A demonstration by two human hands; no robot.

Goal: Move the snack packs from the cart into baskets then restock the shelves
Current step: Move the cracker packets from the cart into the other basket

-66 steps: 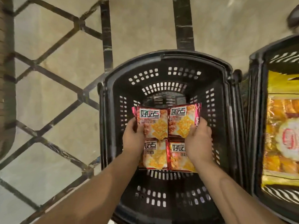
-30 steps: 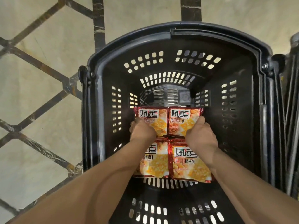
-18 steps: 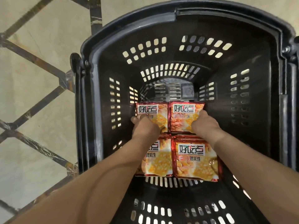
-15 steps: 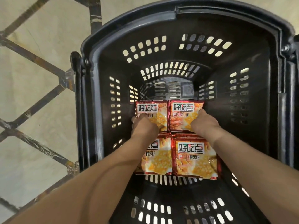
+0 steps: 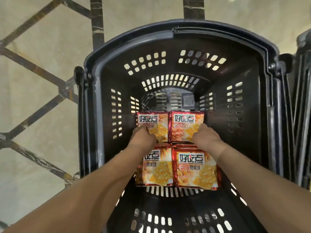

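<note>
Tiled floor [image 5: 42,39] | 4 snack packs [image 5: 195,172] deeper in basket [image 5: 218,32] | left grip [image 5: 143,138], right grip [image 5: 207,138] clasp them

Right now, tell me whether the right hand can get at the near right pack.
Probably yes. The near right pack lies face up in the basket, just behind the right hand, which grips the far right pack; it would only need to let go and draw back.

A polished beige stone floor [image 5: 30,91] is crossed by dark, white-veined marble strips [image 5: 96,22] that run straight at the top of the view and slant into angular, honeycomb-like outlines at left, under soft, even light.
</note>
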